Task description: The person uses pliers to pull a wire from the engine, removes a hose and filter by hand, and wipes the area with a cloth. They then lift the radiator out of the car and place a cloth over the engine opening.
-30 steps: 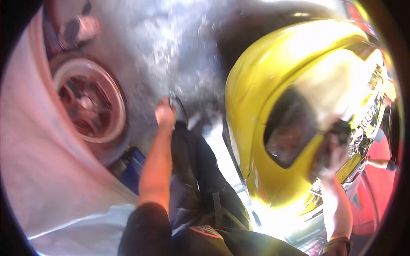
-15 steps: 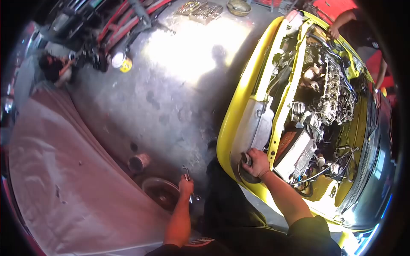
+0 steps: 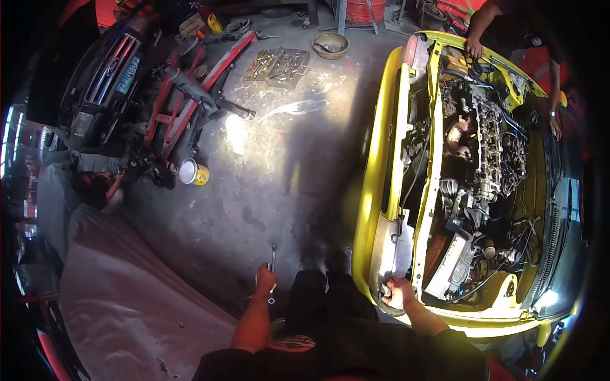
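Observation:
My left hand (image 3: 265, 280) is closed around a wrench (image 3: 274, 253). One end sticks up above the fist and a ring shows below it, over the floor. My right hand (image 3: 399, 293) is at the front corner of the yellow car (image 3: 366, 235), beside the headlight (image 3: 387, 251). Its fingers are curled round something small and dark that I cannot make out. The hood area lies open, with the engine (image 3: 488, 146) bare and a battery (image 3: 447, 267) near my right hand.
A co-worker's hand (image 3: 474, 47) rests on the car's far side. Another person (image 3: 95, 187) crouches at the left. A grey cover (image 3: 121, 286) drapes the lower left. On the floor are a tool tray (image 3: 279, 81), a basin (image 3: 330, 54), a bucket (image 3: 192, 173) and a red frame (image 3: 216, 70).
My view has tilted up and shifted, bringing the dark car and tool tray into fuller sight. The left hand still holds the wrench; the right hand stays at the headlight corner.

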`<state>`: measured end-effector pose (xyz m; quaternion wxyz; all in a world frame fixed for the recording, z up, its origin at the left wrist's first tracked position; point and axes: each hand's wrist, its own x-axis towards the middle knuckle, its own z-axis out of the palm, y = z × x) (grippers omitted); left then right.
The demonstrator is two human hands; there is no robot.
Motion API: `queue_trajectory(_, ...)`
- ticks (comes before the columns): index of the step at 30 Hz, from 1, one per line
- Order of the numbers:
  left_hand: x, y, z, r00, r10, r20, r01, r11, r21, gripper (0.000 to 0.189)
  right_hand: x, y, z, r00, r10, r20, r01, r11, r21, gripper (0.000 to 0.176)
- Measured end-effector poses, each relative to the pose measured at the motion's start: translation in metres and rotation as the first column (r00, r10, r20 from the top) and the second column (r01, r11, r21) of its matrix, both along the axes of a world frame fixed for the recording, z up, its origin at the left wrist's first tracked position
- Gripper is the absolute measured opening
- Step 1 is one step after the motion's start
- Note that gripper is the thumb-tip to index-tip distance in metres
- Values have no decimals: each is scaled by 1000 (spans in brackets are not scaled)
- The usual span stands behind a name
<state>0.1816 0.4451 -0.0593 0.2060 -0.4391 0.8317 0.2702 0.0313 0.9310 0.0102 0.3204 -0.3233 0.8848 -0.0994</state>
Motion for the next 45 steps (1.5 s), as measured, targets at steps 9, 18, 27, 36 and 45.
queue_trajectory(9,-147,-201,-9,1000,8,-24,-7,998,55,24,-28,-66,-23,744,-654,138,530,703,475,53)
queue_trajectory(18,-403,-328,-3,975,-203,-95,203,979,-10,20,-79,-215,-38,485,-734,475,690,655,308,22)
queue_trajectory(27,-694,-420,-37,963,-142,-227,155,987,42,29,-336,-289,-45,82,-806,586,973,191,127,27)
queue_trajectory(36,-974,-501,-98,970,210,-121,-142,898,417,17,-512,-373,87,-239,-787,569,878,-426,-221,29)
queue_trajectory(45,-1212,-550,-231,986,-109,122,43,891,451,18,-420,-667,91,-732,-681,-29,560,-625,544,49)
